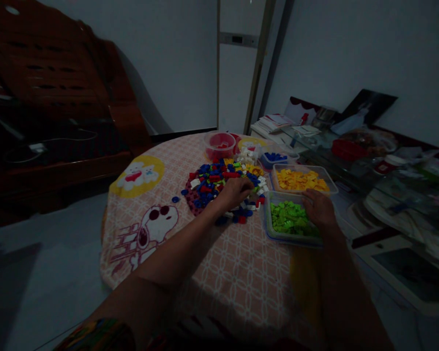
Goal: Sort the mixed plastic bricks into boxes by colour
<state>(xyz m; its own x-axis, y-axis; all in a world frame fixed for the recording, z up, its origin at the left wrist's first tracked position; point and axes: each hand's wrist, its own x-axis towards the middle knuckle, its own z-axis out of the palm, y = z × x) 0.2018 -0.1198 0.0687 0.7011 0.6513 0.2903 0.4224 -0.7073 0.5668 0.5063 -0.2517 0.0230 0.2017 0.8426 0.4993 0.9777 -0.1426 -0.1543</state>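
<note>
My left hand reaches over a mixed pile of toy building bricks in blue, red, white and yellow. Its fingers are curled together at the pile's right side; what they hold, if anything, I cannot make out. My right hand grips the right rim of a clear plastic container, its fingers bent over the edge. Inside lie many green bricks. Just behind it is a container of yellow bricks, close to my right fingertips. Dim light blurs small details.
A pink-tinted round tub with red bricks and a box of blue bricks stand at the back of the cloth-covered round table. A cluttered glass table flanks it on the right. A wooden bench is at left.
</note>
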